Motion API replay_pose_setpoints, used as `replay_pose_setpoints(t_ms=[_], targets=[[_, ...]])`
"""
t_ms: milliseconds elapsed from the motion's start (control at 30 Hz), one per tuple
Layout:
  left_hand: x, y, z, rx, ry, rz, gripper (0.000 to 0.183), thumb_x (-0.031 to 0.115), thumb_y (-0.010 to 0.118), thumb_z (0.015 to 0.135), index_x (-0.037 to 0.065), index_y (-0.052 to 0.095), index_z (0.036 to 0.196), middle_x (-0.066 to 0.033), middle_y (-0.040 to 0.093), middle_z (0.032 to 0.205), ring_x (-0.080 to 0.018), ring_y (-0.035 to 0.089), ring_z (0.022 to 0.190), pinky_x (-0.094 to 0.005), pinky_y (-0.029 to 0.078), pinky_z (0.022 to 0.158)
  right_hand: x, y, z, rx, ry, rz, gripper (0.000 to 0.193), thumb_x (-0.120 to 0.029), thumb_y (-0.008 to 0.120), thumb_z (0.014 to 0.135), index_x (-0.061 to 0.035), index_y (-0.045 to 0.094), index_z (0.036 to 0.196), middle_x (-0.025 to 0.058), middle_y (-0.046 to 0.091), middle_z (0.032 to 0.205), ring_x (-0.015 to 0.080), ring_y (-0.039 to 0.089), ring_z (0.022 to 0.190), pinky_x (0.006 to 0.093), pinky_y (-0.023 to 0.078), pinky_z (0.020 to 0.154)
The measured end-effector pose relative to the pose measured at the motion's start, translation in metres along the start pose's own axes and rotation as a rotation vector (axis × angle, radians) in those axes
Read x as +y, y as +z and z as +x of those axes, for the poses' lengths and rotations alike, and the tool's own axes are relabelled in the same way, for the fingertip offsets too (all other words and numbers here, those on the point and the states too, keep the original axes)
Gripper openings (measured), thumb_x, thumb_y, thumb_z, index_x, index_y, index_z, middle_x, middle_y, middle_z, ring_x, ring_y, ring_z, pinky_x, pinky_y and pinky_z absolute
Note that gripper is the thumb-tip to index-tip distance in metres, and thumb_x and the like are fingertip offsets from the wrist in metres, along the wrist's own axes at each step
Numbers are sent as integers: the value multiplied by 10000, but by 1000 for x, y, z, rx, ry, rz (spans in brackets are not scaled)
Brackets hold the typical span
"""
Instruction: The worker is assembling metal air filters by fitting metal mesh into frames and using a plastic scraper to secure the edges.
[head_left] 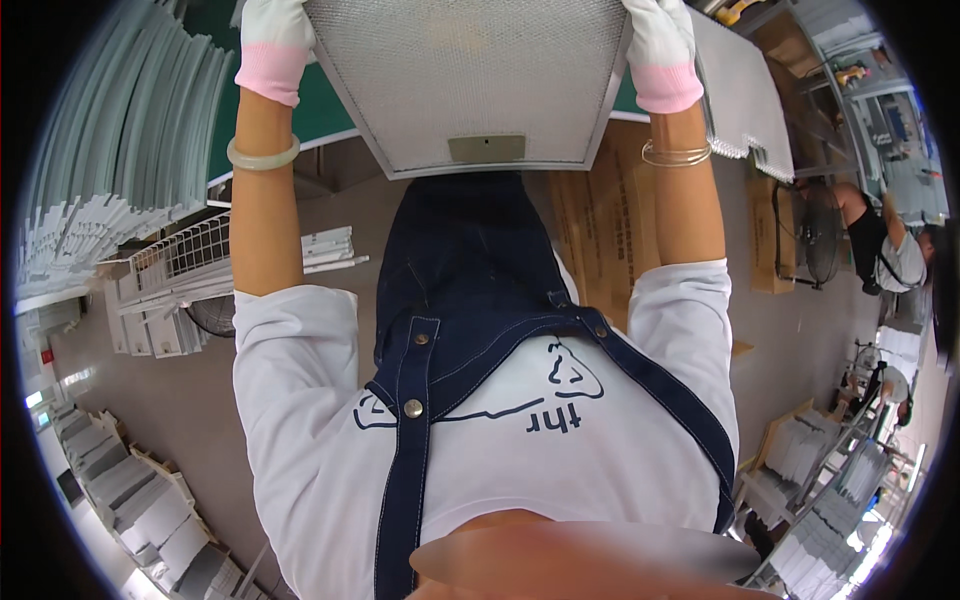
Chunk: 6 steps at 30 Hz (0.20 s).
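A silvery mesh filter panel [480, 85] in a thin metal frame spans the top middle of the view. It tilts toward me, its narrower near edge above my lap, and its far end runs out of the picture. Near that edge a small rectangular plate [487, 149] is set into the mesh. At the panel's left side edge, my left hand [275, 38], in a white glove with a pink cuff, is closed on the frame. My right hand [661, 45], gloved alike, grips the opposite side edge. The fingertips of both are partly hidden.
Thin grey-white frames [130, 110] stand stacked at the left. Part of a green tabletop [330, 105] shows beneath the panel. Mesh sheets [745, 95] lie to the right. A wire basket [185, 250], cardboard [605, 215] and a fan [822, 235] are lower down. Two people are at far right.
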<state>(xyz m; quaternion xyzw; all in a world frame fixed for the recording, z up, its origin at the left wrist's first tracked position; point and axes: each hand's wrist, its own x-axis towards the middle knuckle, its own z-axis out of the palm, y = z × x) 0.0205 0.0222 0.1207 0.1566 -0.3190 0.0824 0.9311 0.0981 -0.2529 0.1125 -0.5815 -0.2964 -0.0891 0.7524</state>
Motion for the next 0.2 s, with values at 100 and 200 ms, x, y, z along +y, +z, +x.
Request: replay_pose_setpoints(t_ms=[100, 200], targets=[[11, 1, 20, -18, -22, -42, 442, 114, 502, 888, -12, 366, 1288, -47, 522, 1176, -129, 496, 1036, -269, 358, 932, -6, 7, 28, -33, -31, -49, 127, -153, 527, 888, -57, 542, 969, -79, 440, 814, 16, 385, 752, 171, 334, 668], [40, -9, 34, 90, 300, 1238, 495, 116, 527, 876, -5, 332, 1314, -55, 503, 1204, -130, 482, 1059, -268, 337, 955, 1, 13, 53, -46, -76, -69, 190, -167, 555, 869, -43, 552, 1013, -74, 469, 814, 14, 384, 746, 185, 339, 680]])
